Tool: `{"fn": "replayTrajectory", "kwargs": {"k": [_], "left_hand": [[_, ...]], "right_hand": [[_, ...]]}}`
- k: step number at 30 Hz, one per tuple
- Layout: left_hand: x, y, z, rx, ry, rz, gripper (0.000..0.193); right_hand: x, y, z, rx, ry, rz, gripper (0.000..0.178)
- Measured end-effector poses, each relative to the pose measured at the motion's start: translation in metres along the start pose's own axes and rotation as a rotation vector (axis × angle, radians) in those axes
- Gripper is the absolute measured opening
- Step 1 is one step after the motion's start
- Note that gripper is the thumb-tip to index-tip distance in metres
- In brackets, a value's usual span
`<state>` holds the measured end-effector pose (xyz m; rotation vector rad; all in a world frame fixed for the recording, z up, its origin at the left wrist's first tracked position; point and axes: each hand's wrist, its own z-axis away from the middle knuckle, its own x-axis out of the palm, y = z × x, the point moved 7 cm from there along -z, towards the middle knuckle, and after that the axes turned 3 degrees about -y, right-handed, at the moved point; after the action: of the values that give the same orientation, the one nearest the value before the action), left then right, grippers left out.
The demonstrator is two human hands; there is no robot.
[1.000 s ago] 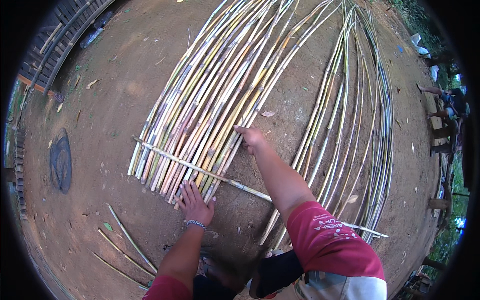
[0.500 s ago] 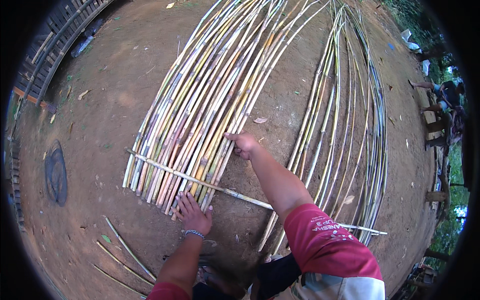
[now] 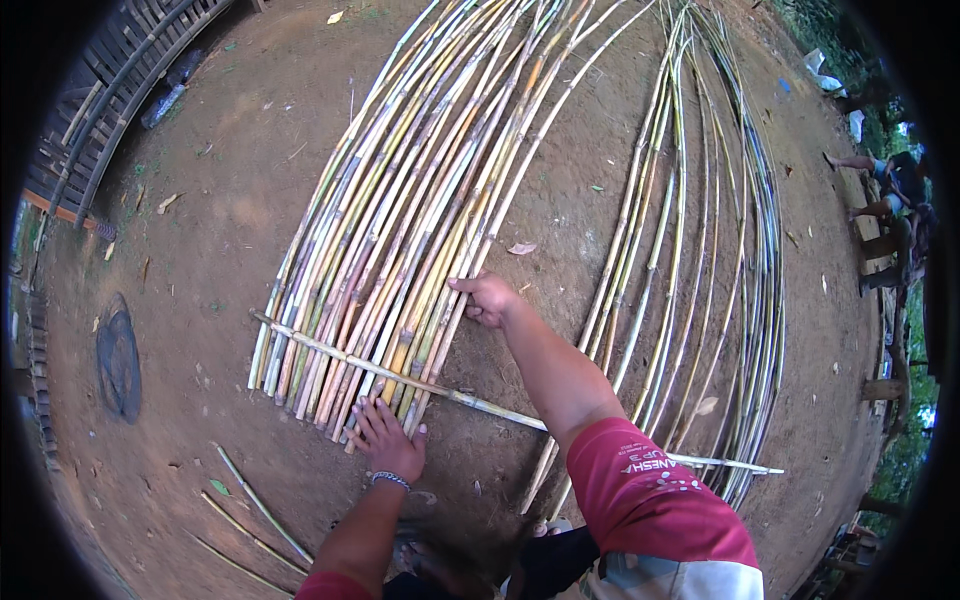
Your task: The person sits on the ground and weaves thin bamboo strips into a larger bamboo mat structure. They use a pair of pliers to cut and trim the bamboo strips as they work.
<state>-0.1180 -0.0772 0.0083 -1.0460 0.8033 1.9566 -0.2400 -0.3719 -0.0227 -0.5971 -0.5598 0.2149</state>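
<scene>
Many long thin bamboo poles (image 3: 375,235) lie side by side on bare earth, running away from me. A single crosswise pole (image 3: 480,403) passes near their close ends, at right angles to them. My left hand (image 3: 388,440), with a bracelet at the wrist, lies flat with fingers spread against the near pole ends, just short of the crosswise pole. Farther up, my right hand (image 3: 488,299) is closed at the right edge of the row, thumb on top of the outermost poles and its other fingers curled at their side, partly hidden.
To the right lies a looser group of bamboo poles (image 3: 640,290), bunched at the far end. Short sticks (image 3: 262,505) lie at the lower left, near a dark ring-shaped mark (image 3: 119,358). A slatted structure (image 3: 100,105) stands far left. People's legs (image 3: 880,210) show at far right.
The view has shifted slightly, so the poles sit a little lower. My left fingers look a bit more spread; my right hand keeps its place at the row's edge.
</scene>
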Motion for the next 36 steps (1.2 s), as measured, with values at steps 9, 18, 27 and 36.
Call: {"fn": "replayTrajectory", "kwargs": {"k": [9, 18, 27, 36], "left_hand": [[0.001, 0.000, -0.002, 0.004, -0.072, 0.017, 0.099], [0.002, -0.002, 0.000, 0.033, -0.016, 0.029, 0.100], [0.003, 0.001, -0.004, 0.006, -0.098, -0.005, 0.106], [-0.005, -0.002, -0.003, 0.002, -0.116, 0.018, 0.106]], "right_hand": [[0.001, -0.008, 0.006, -0.076, 0.037, -0.015, 0.051], [0.016, -0.014, 0.004, -0.119, -0.037, 0.046, 0.048], [-0.003, -0.001, -0.013, -0.109, 0.060, -0.061, 0.043], [-0.001, -0.004, 0.007, -0.175, 0.056, -0.063, 0.042]]}}
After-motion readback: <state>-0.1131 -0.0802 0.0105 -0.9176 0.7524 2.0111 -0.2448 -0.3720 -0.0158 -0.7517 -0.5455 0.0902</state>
